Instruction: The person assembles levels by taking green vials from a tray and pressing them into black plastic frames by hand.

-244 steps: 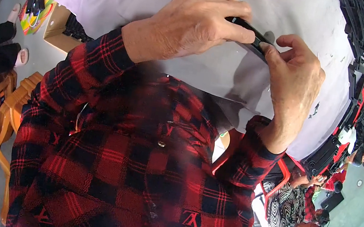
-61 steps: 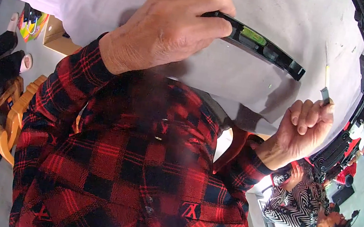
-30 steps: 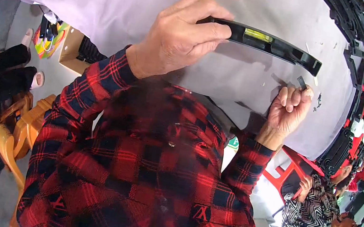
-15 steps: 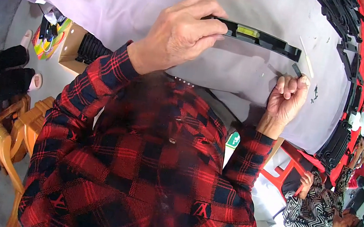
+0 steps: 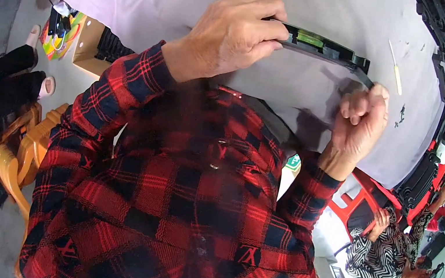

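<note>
My left hand [image 5: 238, 29] grips one end of a black spirit level [image 5: 337, 52] with a yellow-green vial [image 5: 310, 38] in it. The level is held over the cloth-covered table, its other end pointing right. In my right hand [image 5: 360, 118] a small flat dark strip [image 5: 364, 78] is pinched between thumb and forefinger. The strip's far tip meets the level's right end; whether it fits into it I cannot tell. Right of that hand lie a thin screwdriver with a pale yellow handle [image 5: 397, 79] and several tiny black pieces [image 5: 401, 115].
Stacks of black plastic parts [image 5: 419, 178] line the table's right side on red cloth. Beyond sits a person in a zigzag-patterned top [image 5: 377, 253], near a red plastic chair [image 5: 354, 203]. At the left are a cardboard box [image 5: 88, 46] and wooden chairs [image 5: 7, 165].
My right hand has brought the dark strip up to the end of the level. The left hand keeps its grip, with the level slightly farther right in the picture.
</note>
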Demonstrator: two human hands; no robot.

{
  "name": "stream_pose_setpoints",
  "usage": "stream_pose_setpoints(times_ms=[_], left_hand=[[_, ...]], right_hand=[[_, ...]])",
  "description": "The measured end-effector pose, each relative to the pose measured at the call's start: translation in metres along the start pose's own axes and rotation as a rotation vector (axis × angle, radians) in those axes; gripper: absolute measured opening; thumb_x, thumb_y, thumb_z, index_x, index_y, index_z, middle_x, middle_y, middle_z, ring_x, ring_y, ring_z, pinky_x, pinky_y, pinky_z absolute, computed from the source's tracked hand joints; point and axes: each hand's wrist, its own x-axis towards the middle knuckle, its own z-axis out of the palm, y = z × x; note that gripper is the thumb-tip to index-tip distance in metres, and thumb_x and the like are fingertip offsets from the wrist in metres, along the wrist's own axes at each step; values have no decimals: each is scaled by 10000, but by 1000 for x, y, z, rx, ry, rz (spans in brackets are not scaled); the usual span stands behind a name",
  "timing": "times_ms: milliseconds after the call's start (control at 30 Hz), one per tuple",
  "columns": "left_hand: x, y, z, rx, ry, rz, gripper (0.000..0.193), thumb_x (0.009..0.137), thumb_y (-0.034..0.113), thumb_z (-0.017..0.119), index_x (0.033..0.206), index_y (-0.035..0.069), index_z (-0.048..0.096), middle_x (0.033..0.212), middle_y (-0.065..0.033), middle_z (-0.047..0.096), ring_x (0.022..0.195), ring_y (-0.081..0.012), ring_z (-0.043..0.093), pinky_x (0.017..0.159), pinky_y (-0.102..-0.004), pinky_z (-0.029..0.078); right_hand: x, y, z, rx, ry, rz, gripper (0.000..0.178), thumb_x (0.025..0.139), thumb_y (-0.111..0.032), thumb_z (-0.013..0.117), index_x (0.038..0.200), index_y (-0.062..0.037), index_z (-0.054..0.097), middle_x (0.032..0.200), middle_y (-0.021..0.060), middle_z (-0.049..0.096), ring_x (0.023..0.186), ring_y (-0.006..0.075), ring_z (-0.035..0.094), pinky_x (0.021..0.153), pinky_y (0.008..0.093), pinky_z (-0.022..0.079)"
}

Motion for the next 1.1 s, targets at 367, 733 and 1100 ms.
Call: stream_pose_setpoints(times_ms=[367,733,1100], left_hand=[[1,-2,-2,-2,-12,13,257,701,66,801,943,88,719,962,-26,659,862,-236,625,764,-373,464],[-2,-4,-1,28,-39,23,253,706,94,804,945,110,724,991,-17,653,900,-231,618,784,-373,459],[-2,-4,-2,42,-74,8,257,731,112,789,978,122,719,1008,-11,656,938,-238,618,809,-375,463]], right_hand=[[11,-1,65,-718,-16,154,124,929,-139,726,886,-26,699,613,-48,554,509,15,431,469,189,305],[5,12,76,-803,96,103,155,926,-124,733,850,10,716,631,-44,574,518,21,459,470,193,343],[5,20,77,-920,166,-38,174,891,-106,723,782,26,694,593,-48,541,538,31,454,476,230,367]])
